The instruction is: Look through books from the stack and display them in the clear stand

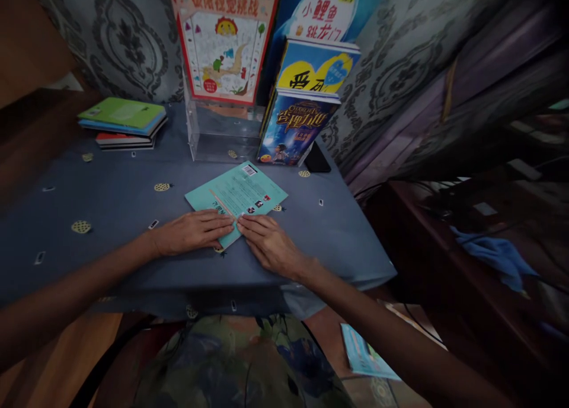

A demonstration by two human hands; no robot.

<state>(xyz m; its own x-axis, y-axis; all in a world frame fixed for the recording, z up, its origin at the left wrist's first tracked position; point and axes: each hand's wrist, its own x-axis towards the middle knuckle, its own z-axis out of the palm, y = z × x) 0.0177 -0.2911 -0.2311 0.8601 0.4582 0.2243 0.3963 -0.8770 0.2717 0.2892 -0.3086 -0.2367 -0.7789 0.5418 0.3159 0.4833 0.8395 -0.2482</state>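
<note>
A thin teal book (240,191) lies turned at an angle on the patterned blue tablecloth (128,200), its barcode toward the far side. My left hand (193,232) rests across its near left edge, fingers stretched out flat on the cover. From the other side, my right hand (269,243) lies over the near right edge with its fingers extended on the book. The fingertips of both hands almost meet near the book's closest corner. Parts of the cover are hidden under the fingers.
Behind the book, a clear acrylic stand (222,141) sits below a large red-bordered book (224,52). Several upright books, including a dark blue one (296,126), stand beside it. A book stack (127,116) lies at left, a black phone (317,159) at right.
</note>
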